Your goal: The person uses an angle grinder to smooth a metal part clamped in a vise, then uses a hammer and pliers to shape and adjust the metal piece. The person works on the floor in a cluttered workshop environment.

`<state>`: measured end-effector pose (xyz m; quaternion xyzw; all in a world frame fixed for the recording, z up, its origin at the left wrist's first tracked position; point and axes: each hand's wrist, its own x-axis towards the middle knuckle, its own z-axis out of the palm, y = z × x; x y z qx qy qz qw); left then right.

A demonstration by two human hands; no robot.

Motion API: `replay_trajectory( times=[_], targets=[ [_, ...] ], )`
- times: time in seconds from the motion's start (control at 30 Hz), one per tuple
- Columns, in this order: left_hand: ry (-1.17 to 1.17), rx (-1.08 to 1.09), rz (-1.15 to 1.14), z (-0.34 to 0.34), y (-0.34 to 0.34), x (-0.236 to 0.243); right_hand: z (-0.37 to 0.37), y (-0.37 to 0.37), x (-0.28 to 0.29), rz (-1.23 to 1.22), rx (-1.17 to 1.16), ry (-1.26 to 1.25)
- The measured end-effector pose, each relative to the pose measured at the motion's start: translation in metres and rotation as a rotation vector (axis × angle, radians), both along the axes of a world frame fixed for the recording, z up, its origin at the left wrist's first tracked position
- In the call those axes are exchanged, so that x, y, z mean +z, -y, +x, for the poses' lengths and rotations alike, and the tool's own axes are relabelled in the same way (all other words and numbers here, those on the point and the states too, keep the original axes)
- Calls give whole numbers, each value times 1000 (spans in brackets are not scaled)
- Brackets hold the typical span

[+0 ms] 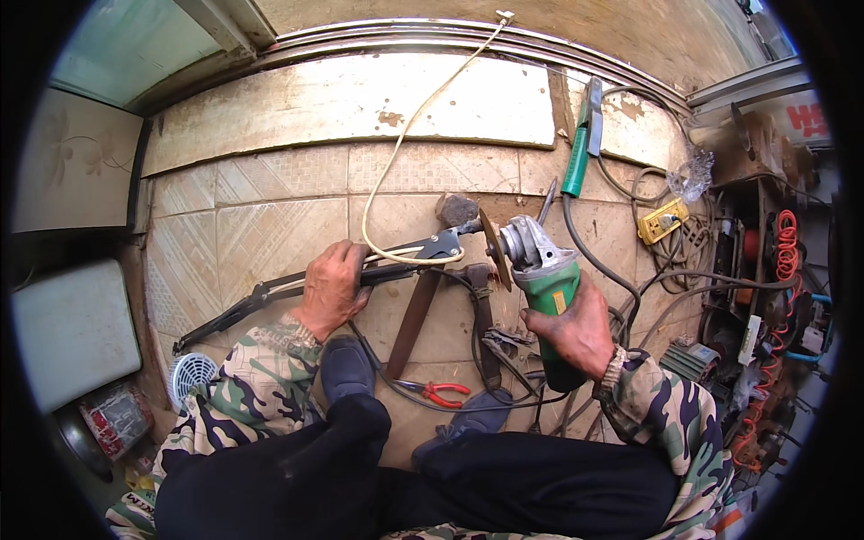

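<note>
Linkage (441, 246) in left hand (331, 286), grinder (551, 290) in right hand (580, 329).

This looks like a workshop, shown by the grinder (551, 290) above the tiled floor (288, 216), the hammer (486, 328) and pliers (444, 393) near the floor's middle, the electrode holder (576, 166) and socket strip (650, 228) toward its far right corner, and the orange coil (787, 245) along its right edge.

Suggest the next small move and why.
Probably draw the angle grinder back slightly with the right hand: its disc sits close to the cream cord looped across the black metal bracket that the left hand holds; a nick seems possible.
</note>
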<state>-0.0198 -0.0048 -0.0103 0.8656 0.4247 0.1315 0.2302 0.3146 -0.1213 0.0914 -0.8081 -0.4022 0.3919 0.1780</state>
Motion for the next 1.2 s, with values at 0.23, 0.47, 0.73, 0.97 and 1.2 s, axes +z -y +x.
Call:
replay_trajectory(
  times=[0.23,0.47,0.73,0.97,1.2],
  targets=[
    [25,9,8,0,0,-1,-4,-5,12,-6,10,5],
    [8,15,12,0,1,-2,-5,-5,9,-15,20,5],
    [8,24,16,2,2,0,-9,-1,6,19,13,15],
    [1,26,8,1,1,1,-21,-3,12,-14,-11,-16],
    [-10,32,-2,2,1,-1,-23,1,7,15,-39,19]
  ],
)
